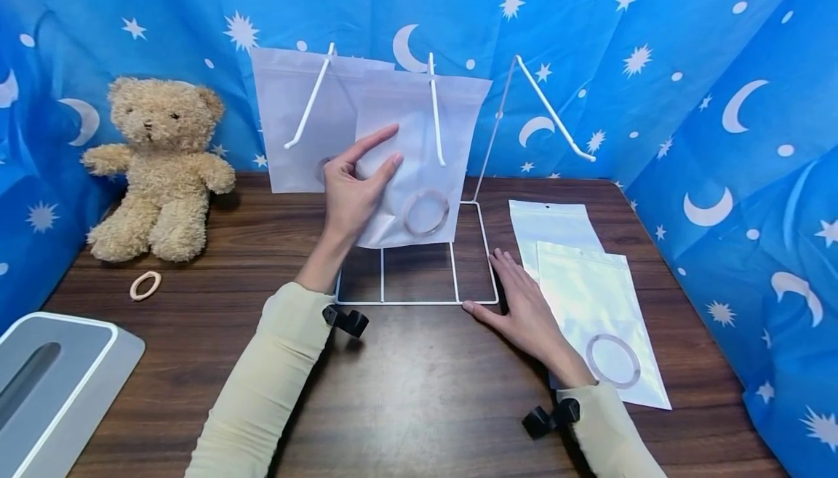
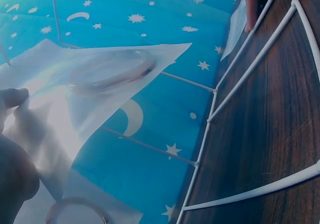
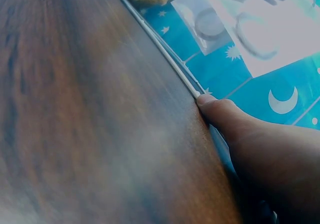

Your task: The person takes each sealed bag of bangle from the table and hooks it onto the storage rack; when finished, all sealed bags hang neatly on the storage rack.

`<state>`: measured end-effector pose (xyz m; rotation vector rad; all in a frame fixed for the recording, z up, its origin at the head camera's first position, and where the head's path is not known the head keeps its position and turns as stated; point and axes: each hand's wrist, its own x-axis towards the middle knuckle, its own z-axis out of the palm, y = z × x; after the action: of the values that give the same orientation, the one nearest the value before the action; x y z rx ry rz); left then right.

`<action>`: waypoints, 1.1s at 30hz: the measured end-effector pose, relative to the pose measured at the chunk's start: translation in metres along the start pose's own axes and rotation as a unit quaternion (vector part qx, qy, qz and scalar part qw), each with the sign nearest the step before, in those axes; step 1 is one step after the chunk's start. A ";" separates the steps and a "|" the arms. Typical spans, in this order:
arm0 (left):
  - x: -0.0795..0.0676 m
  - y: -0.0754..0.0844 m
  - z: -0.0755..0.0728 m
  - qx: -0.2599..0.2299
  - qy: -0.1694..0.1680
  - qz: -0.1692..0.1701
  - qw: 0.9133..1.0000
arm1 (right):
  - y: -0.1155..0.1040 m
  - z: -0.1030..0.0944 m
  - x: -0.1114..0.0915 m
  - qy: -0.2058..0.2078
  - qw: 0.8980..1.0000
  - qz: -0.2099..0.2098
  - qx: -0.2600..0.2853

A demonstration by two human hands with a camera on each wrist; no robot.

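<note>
A white wire rack [image 1: 474, 245] stands on the wooden table with three slanted hooks. Frosted white bags hang on the left hook [image 1: 297, 129] and the middle hook [image 1: 425, 143]; the middle bag holds a pale ring [image 1: 425, 212]. My left hand [image 1: 356, 187] holds the middle bag's left edge, index finger and thumb lying on its front, the other fingers hidden. In the left wrist view that bag [image 2: 100, 89] and its ring [image 2: 112, 69] hang close before the thumb [image 2: 12, 98]. My right hand [image 1: 517, 303] lies flat on the table, fingers straight, a fingertip [image 3: 212, 104] touching the rack's base wire [image 3: 165, 49].
Two more frosted bags [image 1: 589, 296] lie flat to the right, the nearer one with a ring [image 1: 613, 360] inside. The right hook [image 1: 556, 118] carries nothing. A teddy bear [image 1: 160, 165], a beige hair ring [image 1: 145, 285] and a grey box [image 1: 52, 383] are at the left. Blue star cloth surrounds the table.
</note>
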<state>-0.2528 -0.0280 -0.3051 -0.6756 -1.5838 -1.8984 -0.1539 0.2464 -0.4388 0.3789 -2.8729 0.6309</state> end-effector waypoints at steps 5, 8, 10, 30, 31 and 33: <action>0.003 -0.004 0.000 0.004 0.007 -0.002 1.000 | 0.000 0.001 0.000 0.001 1.000 0.000 -0.002; 0.005 -0.008 0.002 0.003 0.013 -0.004 1.000 | 0.000 0.001 0.001 0.000 1.000 0.001 -0.002; 0.005 -0.009 0.003 0.003 0.018 -0.003 1.000 | 0.000 0.001 0.001 -0.001 1.000 0.000 -0.001; 0.010 -0.021 0.009 0.003 0.032 0.005 0.999 | -0.001 0.001 0.000 -0.006 1.000 0.003 -0.001; 0.009 -0.020 0.009 0.007 0.030 0.009 0.999 | -0.001 0.001 0.000 -0.006 1.000 0.003 -0.001; 0.009 -0.020 0.009 0.016 0.028 0.018 0.999 | -0.001 0.000 0.000 -0.004 1.000 0.002 -0.002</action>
<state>-0.2728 -0.0170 -0.3113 -0.6279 -1.5545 -1.8451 -0.1541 0.2451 -0.4386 0.3765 -2.8827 0.6254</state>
